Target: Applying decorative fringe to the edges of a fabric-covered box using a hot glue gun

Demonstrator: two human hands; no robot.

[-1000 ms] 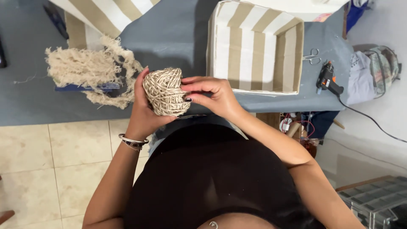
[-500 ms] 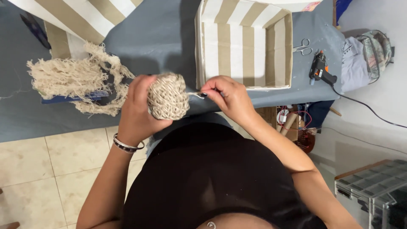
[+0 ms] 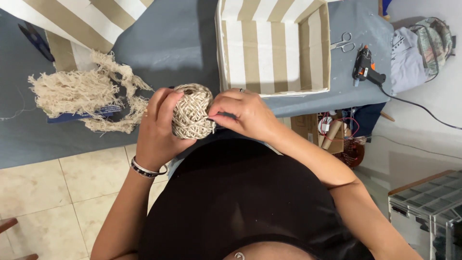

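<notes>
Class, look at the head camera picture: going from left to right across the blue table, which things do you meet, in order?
Frayed rope bundle → left hand → twine ball → right hand → striped box → scissors → glue gun.

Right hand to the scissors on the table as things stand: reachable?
Probably yes. The scissors lie bare on the grey table, but the striped box sits between, and the right hand is busy on the twine ball.
</notes>
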